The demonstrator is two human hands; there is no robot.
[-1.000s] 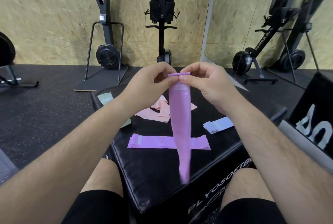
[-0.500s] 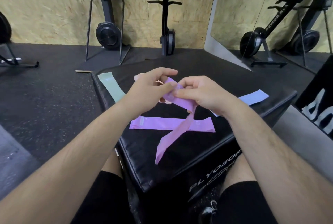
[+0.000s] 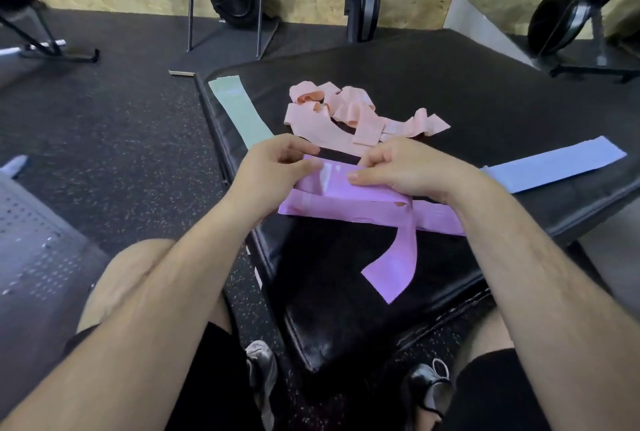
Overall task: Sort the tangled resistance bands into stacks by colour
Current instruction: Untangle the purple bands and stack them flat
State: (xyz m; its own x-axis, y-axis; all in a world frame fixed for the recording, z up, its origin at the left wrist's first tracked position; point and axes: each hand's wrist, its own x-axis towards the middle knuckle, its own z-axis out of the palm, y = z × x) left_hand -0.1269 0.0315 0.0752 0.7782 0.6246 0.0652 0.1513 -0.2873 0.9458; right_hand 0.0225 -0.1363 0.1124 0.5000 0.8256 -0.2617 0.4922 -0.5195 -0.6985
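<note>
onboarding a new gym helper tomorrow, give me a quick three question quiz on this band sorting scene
1. Fill in: the blue band lies on the black box on the person's ____ side.
2. True or false: the pink bands lie in a flat, neat stack.
3. Which does the left hand pinch together with the right hand? A blue band, B purple band, C pink bands.

Key: 1 right; 2 false, they are a crumpled tangle; 3 B.
</note>
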